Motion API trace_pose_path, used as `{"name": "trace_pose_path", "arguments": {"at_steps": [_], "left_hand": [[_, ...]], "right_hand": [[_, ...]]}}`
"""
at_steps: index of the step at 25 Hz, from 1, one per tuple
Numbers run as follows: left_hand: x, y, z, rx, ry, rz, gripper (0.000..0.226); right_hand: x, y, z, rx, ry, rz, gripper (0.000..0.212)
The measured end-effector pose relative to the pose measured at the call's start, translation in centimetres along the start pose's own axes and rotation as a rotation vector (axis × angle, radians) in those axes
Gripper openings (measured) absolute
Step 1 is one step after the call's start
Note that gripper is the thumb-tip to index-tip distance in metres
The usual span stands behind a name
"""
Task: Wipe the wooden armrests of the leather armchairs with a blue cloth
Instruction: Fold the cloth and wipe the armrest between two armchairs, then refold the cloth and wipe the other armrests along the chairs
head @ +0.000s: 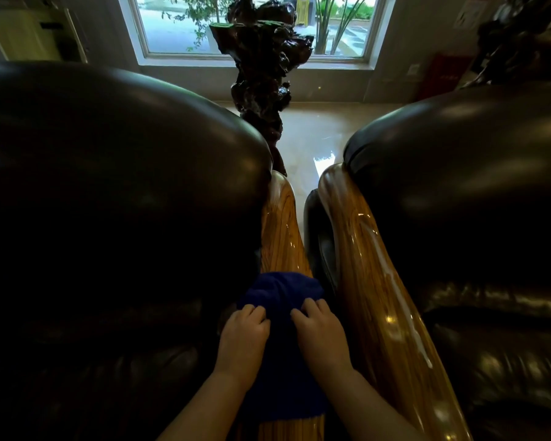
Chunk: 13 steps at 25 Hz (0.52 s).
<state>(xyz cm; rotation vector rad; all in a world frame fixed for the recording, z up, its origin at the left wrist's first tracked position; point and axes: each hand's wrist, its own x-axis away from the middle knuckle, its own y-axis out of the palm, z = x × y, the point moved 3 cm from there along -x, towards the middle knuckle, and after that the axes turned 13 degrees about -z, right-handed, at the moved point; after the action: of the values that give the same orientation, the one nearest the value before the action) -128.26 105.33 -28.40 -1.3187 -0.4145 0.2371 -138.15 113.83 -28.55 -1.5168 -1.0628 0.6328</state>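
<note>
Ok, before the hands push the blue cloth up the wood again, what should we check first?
1. Blue cloth lies on the left chair's wooden armrest: ok.
2. Left hand grips the cloth: ok.
3. Right hand grips the cloth: ok.
4. Wood ahead of the cloth is free of things: ok.
5. Right chair's armrest is clean: not ok, a pale streak runs along it.
6. Cloth is damp enough: cannot tell.

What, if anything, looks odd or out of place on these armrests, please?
A pale, milky streak runs along the top of the right armrest, like residue or glare. The cloth and both hands are on the left armrest.
</note>
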Motion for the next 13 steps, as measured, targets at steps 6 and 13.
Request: {"name": "trace_pose_path", "arguments": {"at_steps": [6, 13], "left_hand": [[1.4, -4.0, -0.6, 0.274, -0.11, 0.015, 0.016], [3.2, -21.2, 2.9, 0.483, -0.115, -0.095, 0.014]], "right_hand": [[1.4, -3.5, -0.1, -0.133, 0.012, -0.018, 0.012], [4.7, -19.8, -1.5, -0.449, 0.054, -0.037, 0.014]]}}
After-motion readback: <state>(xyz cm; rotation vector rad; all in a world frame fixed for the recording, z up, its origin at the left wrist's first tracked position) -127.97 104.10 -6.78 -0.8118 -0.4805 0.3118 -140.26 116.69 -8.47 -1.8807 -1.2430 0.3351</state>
